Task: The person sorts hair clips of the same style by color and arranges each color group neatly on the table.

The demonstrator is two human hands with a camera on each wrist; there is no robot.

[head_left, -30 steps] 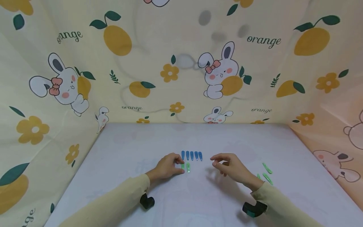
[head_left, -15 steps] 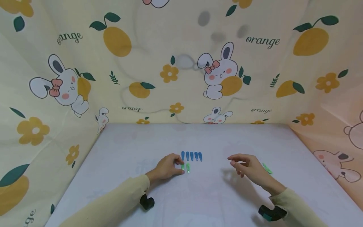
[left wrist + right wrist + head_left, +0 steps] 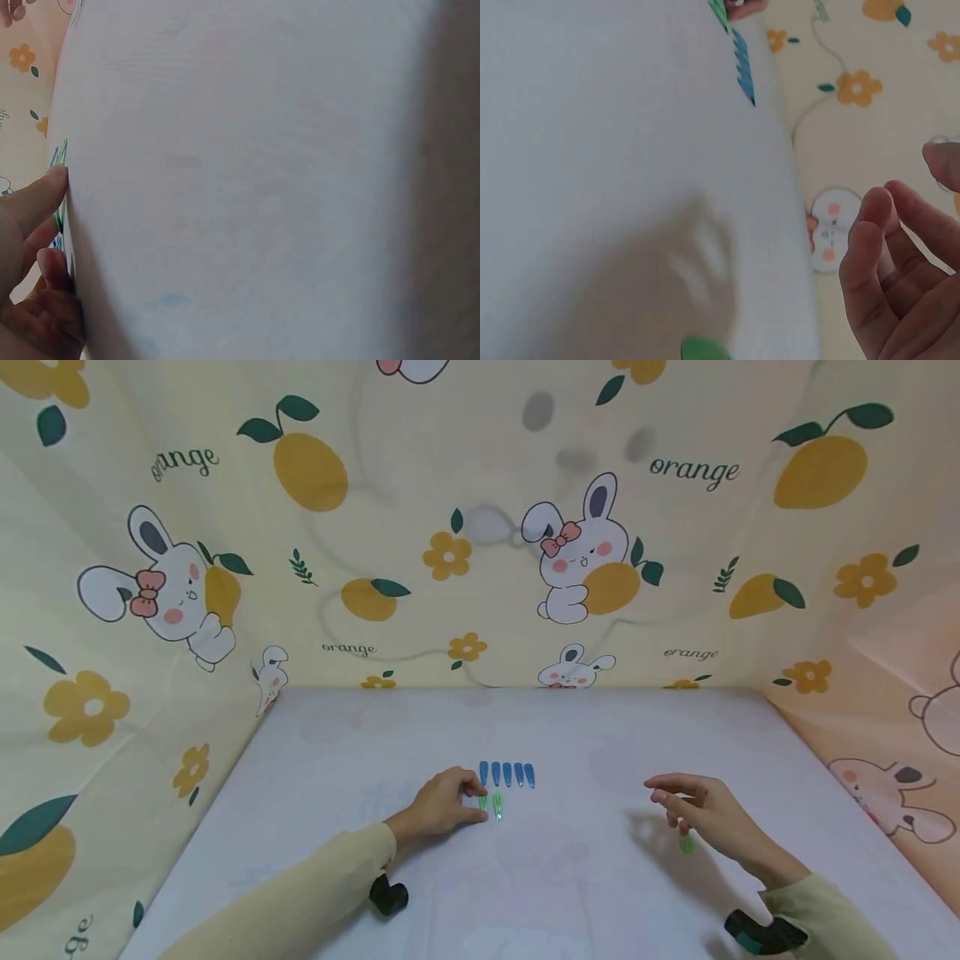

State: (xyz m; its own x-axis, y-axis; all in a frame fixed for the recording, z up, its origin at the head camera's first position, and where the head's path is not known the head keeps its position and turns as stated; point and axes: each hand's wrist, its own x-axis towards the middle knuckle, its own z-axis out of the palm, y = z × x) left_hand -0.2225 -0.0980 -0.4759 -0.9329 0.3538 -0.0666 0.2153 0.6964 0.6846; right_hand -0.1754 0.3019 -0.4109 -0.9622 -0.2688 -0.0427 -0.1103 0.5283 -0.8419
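I have the left hand (image 3: 444, 800) down on the white bench (image 3: 570, 893), its thumb and finger pinching the first green clip (image 3: 483, 803) at its two ends. The second green clip (image 3: 497, 806) lies just beside it, to the right. Right behind them, five blue clips (image 3: 507, 774) lie in a neat row. My right hand (image 3: 705, 814) is up in the air, well apart, fingers loosely bent, with nothing in it. Another green clip (image 3: 686, 844) peeks out below it, partly hidden.
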